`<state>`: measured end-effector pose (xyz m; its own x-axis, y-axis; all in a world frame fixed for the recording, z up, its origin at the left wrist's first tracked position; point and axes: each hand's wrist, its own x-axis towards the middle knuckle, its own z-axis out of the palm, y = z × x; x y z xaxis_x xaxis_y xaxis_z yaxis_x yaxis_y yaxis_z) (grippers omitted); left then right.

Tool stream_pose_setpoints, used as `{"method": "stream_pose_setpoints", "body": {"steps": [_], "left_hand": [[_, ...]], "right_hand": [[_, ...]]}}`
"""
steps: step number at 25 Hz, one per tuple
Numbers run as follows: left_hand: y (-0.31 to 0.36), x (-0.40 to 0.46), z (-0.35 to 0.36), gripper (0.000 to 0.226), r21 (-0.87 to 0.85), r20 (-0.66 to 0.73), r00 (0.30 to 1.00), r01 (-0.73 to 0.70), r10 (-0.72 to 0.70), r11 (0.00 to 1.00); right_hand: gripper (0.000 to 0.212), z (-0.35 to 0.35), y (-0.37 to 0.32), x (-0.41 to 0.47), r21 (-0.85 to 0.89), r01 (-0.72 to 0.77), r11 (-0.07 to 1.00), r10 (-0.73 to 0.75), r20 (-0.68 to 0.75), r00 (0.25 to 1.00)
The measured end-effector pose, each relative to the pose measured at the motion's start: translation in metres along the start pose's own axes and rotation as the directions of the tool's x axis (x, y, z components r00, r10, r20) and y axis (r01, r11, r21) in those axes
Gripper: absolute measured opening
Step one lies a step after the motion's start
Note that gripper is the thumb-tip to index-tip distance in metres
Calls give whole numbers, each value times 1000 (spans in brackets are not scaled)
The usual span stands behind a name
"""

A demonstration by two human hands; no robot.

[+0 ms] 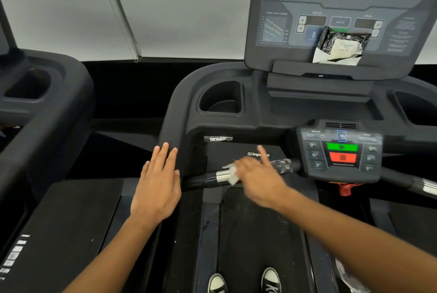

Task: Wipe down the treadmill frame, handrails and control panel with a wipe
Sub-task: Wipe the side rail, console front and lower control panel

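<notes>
**A:** Fingers first, left to right. What are yours doing?

**B:** My left hand (pixel 157 188) lies flat, fingers (pixel 164 157) straight and together, resting on the black moulded side rail of the treadmill frame (pixel 171 124); it holds nothing. My right hand (pixel 256 174) presses a small crumpled white wipe (pixel 230 174) against the black front handrail bar with its chrome sensor band (pixel 222 175). The index finger (pixel 264 155) sticks out; motion blur hides how the others curl, so I judge the wipe is pinned under them, not clenched.

**A:** So where is the wipe?

**B:** On the chrome band, at the left edge of my right hand.

**A:** Which step is this?

**B:** Handrails, I judge. The grey lower control pad with green and red buttons (pixel 341 153) sits just to the right, and the grey upright console panel (pixel 331 8) above it carries a torn black wipe packet (pixel 340 46) on its ledge.

**A:** The next move?

**B:** Probably a stroke along the bar toward the pad, with light pressure near the buttons so none gets triggered.
</notes>
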<state>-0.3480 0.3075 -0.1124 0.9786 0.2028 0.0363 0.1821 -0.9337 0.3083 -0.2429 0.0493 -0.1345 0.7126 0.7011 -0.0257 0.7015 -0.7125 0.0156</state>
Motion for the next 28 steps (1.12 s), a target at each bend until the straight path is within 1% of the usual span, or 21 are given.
{"method": "stream_pose_setpoints", "body": {"steps": [2,3,5,7,8,11,13,15,17,18,20,21,23,24,25,26,28], "left_hand": [[0,0,1,56,11,1,1000,1,-1,1000],[1,1,1,56,24,3,1000,5,-5,1000],[2,2,2,57,60,7,1000,10,-10,998],[4,3,3,57,89,15,1000,13,-14,996],[4,3,3,57,95,16,1000,15,-17,995],[4,4,5,58,111,13,1000,17,-19,994],[3,3,5,58,117,13,1000,10,-11,993],[3,2,4,59,112,19,1000,-3,1,994],[1,2,5,59,108,27,1000,-2,-1,994],[0,2,6,59,125,29,1000,3,-6,992],[1,0,7,60,216,39,999,-17,9,976],[5,0,8,62,281,48,997,-68,57,957],[24,2,14,64,373,111,969,-245,219,895],[39,5,19,65,370,152,944,-328,292,869],[57,9,25,66,336,185,923,-383,338,861],[76,14,32,67,279,202,912,-403,357,872],[107,23,46,65,149,234,910,-381,342,913]], "right_hand": [[35,-10,54,-27,-96,-53,994,53,3,999],[29,-14,70,-36,-139,-75,987,75,-7,997],[28,-10,69,-42,-147,-134,980,127,-55,990],[42,2,30,-34,-71,-165,984,158,-98,983],[50,9,1,-27,-14,-153,988,151,-111,982],[66,22,-90,2,120,-78,990,86,-71,994],[66,26,-130,20,119,-28,992,35,-58,998],[65,32,-136,25,64,26,998,-21,-85,996],[62,35,-111,15,-33,100,994,-104,-161,981],[60,34,-91,5,-64,112,992,-122,-187,975],[54,27,-38,-15,-97,39,994,-61,-230,971],[51,20,-9,-24,-112,-22,993,-4,-226,974],[47,6,44,-45,-158,-106,982,81,-157,984],[48,1,63,-55,-179,-116,977,95,-122,988],[50,-4,76,-63,-193,-121,974,103,-102,989],[51,-6,79,-68,-201,-130,971,112,-102,989],[51,-4,62,-66,-178,-184,967,159,-149,976]]}}
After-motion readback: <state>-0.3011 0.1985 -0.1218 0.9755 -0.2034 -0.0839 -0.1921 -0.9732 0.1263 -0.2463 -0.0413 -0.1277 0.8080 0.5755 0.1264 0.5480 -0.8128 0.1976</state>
